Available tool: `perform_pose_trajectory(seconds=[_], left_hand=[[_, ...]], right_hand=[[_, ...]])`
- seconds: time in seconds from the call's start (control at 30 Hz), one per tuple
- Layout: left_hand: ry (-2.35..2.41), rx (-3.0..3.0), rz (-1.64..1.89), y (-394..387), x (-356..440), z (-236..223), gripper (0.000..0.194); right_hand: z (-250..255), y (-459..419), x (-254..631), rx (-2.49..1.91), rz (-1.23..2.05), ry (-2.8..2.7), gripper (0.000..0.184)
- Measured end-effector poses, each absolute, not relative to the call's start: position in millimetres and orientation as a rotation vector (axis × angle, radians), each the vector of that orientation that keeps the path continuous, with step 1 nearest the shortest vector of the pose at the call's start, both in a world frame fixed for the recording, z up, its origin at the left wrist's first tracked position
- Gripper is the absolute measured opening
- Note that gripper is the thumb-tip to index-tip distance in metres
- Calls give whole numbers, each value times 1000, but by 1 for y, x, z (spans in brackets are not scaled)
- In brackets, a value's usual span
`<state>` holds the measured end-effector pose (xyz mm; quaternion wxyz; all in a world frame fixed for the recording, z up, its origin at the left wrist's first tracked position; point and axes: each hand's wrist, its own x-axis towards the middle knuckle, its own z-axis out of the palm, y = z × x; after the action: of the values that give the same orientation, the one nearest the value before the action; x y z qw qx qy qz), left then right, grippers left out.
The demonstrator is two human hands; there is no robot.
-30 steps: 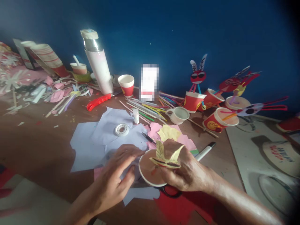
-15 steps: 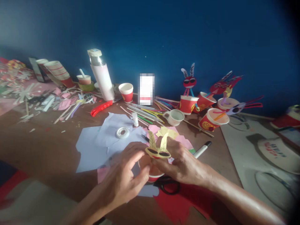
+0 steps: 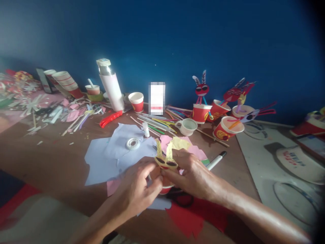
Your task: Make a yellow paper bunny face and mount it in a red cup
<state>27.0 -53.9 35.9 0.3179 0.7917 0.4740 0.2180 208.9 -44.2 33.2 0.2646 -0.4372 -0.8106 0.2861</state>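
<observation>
A yellow paper face [image 3: 166, 162] with two leaf-like ears, dark eye shapes and a red mouth sits over a red and white paper cup [image 3: 166, 189]. My right hand [image 3: 196, 173] is closed on the face's right edge, thumb in front. At the cup's left side my left hand [image 3: 142, 181] curls its fingers and thumb around the rim, close beneath the face. The hands and face hide most of the cup. Under my right hand lie black-handled scissors [image 3: 181, 200], partly covered, on red paper [image 3: 186, 218].
Blue-grey paper [image 3: 101, 159] carries a tape roll [image 3: 133, 144] and a small white bottle [image 3: 145, 129]. Behind are a red-handled knife [image 3: 111, 119], coloured sticks [image 3: 157, 123], a white mug [image 3: 187, 127] and a tall flask [image 3: 111, 88]. Several cups with paper figures [image 3: 201, 112] stand right.
The paper face has shifted left and turned more toward me, along with my right hand. My left hand has closed in from beside the cup to its rim. The view has tilted slightly.
</observation>
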Motion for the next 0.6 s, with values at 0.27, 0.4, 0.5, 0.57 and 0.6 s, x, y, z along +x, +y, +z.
perform_pose_trajectory(seconds=[0.27,0.4,0.5,0.57,0.6], left_hand=[[1231,2046,628,-55,21,32,22],[1214,2015,723,-51,9,40,22],[1275,2071,825,-46,2,49,18],[1299,2167,867,-43,1,53,16],[1292,2225,880,-42,1,54,15]], right_hand=[[50,-38,228,-1179,990,-2082,22],[45,-28,242,-1217,969,-2046,26],[46,-27,243,-1204,1007,-2122,30],[47,-30,239,-1211,996,-2188,31],[47,-32,236,-1220,973,-2216,28]])
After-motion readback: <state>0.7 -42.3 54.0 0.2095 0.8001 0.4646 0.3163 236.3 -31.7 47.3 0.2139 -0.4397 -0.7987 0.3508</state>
